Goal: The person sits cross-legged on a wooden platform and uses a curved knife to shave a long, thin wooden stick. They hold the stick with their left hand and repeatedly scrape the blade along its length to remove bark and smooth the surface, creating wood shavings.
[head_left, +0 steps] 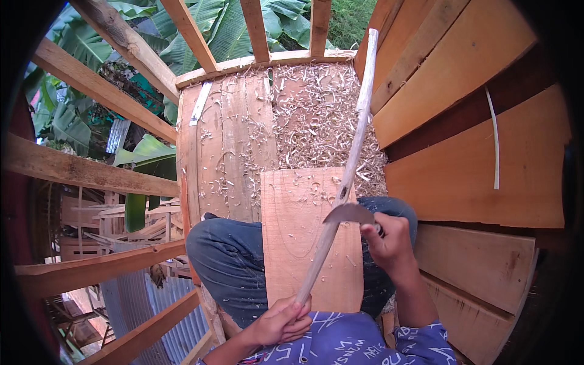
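My left hand [281, 322] is closed round the lower end of a long, pale wooden stick [357, 143]. The stick slants up and to the right, away from me, and its far half looks whiter than the near part. A dark knot shows just beyond the blade. In my right hand [389, 238] is a knife [349, 213] with a broad, curved blade, which lies across the middle of the stick. Its handle is mostly hidden by my fingers. Under the stick, a flat wooden board [292, 243] rests across my lap.
Curled wood shavings [316, 115] cover much of the plank floor [234, 134] ahead. Slatted wooden railings [97, 170] stand at the left and front, with banana leaves [210, 36] outside. A plank wall [480, 164] rises close on the right. A thin pale strip [494, 140] hangs there.
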